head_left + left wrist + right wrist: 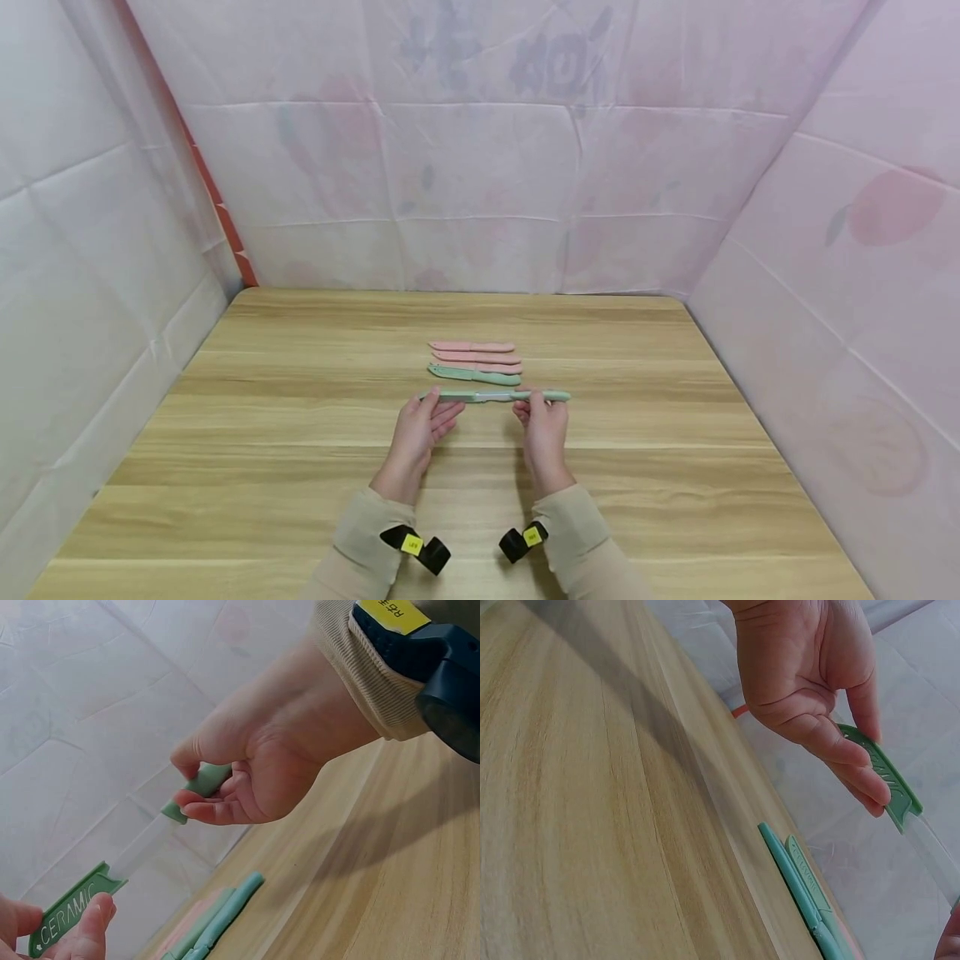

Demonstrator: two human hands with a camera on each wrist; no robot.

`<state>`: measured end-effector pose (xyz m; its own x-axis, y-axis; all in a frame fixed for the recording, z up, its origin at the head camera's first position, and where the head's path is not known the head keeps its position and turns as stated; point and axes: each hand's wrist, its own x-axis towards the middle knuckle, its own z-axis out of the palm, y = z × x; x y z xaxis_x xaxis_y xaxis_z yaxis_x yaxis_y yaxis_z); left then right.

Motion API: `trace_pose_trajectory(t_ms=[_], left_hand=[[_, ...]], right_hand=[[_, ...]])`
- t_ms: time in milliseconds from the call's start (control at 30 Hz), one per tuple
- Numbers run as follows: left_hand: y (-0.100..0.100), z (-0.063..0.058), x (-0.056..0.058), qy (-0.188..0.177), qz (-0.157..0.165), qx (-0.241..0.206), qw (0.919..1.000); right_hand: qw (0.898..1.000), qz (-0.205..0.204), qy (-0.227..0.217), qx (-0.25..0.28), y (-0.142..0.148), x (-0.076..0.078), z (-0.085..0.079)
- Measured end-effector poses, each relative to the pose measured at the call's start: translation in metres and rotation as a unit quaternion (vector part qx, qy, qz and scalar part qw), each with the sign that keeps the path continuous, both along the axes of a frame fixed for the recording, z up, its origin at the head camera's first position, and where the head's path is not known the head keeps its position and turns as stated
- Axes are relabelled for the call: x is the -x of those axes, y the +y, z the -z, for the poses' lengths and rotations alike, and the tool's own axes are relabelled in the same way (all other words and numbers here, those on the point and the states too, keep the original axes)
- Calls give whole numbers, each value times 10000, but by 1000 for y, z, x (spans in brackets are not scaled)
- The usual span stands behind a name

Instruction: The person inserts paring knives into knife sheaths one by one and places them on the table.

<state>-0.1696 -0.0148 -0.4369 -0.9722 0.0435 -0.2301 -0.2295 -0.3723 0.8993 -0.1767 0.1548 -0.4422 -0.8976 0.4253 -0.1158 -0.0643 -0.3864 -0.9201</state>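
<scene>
My left hand (416,437) pinches the green sheath (69,919) of a knife, which bears the word CERAMIC. In my right hand (546,437) is the green handle (206,781) of the same knife, gripped between thumb and fingers. A stretch of pale blade (934,855) shows between sheath and handle, the rest of it inside the sheath. The knife is held level above the table, its handle end to the right. Just beyond it lies a sheathed green knife (474,377), and another green knife (791,877) lies alongside, mostly covered by the held one in the head view.
Three sheathed pink knives, the farthest pink knife (471,347) among them, lie side by side behind the green ones. They rest on a wood-grain table (300,467). Pale printed sheets (480,167) enclose the table at the back and both sides.
</scene>
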Motion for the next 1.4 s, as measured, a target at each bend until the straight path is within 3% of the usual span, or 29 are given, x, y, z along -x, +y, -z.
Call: trace_pose_trajectory(t_ms=[567,1400], left_hand=[[-1,1,-2,-48,-9,-12,10000],[-3,3,-5,-32,12,45,10000]], right_hand=[[9996,-89,-27,251,-7,-1,-3],[9996,-66,-214,172,-18,-3,3]])
